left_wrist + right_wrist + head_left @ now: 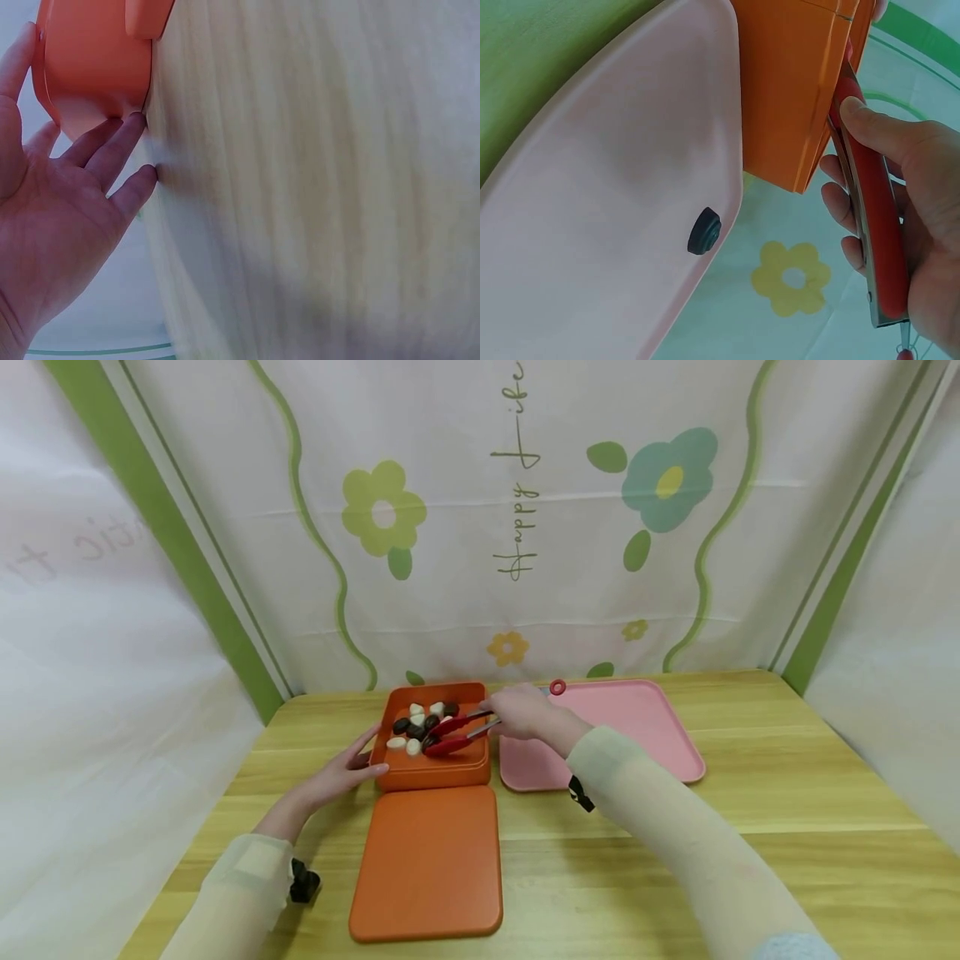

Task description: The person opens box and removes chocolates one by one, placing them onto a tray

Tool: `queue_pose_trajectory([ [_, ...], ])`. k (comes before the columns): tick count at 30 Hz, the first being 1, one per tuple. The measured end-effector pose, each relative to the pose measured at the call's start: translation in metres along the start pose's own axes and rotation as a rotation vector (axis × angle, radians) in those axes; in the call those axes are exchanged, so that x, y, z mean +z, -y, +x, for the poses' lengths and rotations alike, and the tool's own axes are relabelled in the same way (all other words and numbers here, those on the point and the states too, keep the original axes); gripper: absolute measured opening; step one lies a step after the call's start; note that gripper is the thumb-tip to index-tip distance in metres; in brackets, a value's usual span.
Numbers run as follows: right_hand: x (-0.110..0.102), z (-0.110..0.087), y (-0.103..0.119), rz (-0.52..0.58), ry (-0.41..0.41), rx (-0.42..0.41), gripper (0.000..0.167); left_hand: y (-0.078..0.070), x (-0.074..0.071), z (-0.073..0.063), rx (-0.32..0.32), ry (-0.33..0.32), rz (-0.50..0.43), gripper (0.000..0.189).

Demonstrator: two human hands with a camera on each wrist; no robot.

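Note:
In the head view, my right hand (525,712) grips red-handled tongs (459,745) over the orange box (480,774). The red tips of the tongs reach among several small dark pieces (402,726) and white pieces (396,744), right at a dark one. Thumb and fingers wrap the tongs' arms in the right wrist view. My left hand (339,778) touches the box's left side, thumb at the front rim; its fingers (120,150) stretch along the wall in the left wrist view. A dark ridged piece (704,232) lies on the pink tray (615,202).
Right of the box stands the pink tray, partly behind my right hand. The flat orange lid (427,864) lies in front of the box on the wooden table (600,877). A flowered white curtain (465,602) hangs behind the table's far edge.

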State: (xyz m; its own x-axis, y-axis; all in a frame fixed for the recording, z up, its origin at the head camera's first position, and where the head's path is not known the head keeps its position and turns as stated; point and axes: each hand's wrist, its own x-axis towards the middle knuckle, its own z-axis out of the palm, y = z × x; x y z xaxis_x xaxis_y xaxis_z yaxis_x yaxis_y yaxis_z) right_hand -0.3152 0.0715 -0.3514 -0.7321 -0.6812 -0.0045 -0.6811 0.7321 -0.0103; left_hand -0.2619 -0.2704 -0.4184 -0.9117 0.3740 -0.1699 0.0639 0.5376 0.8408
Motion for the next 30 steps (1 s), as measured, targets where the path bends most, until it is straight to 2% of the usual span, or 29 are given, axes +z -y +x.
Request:
queue_pose_trajectory([
  [9, 0.000, -0.006, -0.005, 0.019, -0.032, 0.006, 0.043, 0.002, 0.000, 0.002, 0.010, 0.008, -0.014, 0.081],
  [14, -0.005, -0.011, -0.009, 0.006, -0.093, -0.015, 0.038, 0.002, 0.000, 0.002, 0.014, 0.004, -0.013, 0.081],
  [21, -0.008, -0.021, -0.018, 0.074, -0.128, -0.017, 0.038, 0.002, 0.000, 0.001, 0.013, 0.010, -0.013, 0.082],
  [27, -0.011, -0.033, -0.027, 0.118, -0.172, -0.020, 0.023, 0.001, 0.000, -0.001, 0.012, 0.009, -0.025, 0.082],
  [30, -0.013, -0.039, -0.032, 0.120, -0.211, -0.022, 0.027, 0.001, 0.000, 0.000, 0.012, 0.007, -0.025, 0.082],
])
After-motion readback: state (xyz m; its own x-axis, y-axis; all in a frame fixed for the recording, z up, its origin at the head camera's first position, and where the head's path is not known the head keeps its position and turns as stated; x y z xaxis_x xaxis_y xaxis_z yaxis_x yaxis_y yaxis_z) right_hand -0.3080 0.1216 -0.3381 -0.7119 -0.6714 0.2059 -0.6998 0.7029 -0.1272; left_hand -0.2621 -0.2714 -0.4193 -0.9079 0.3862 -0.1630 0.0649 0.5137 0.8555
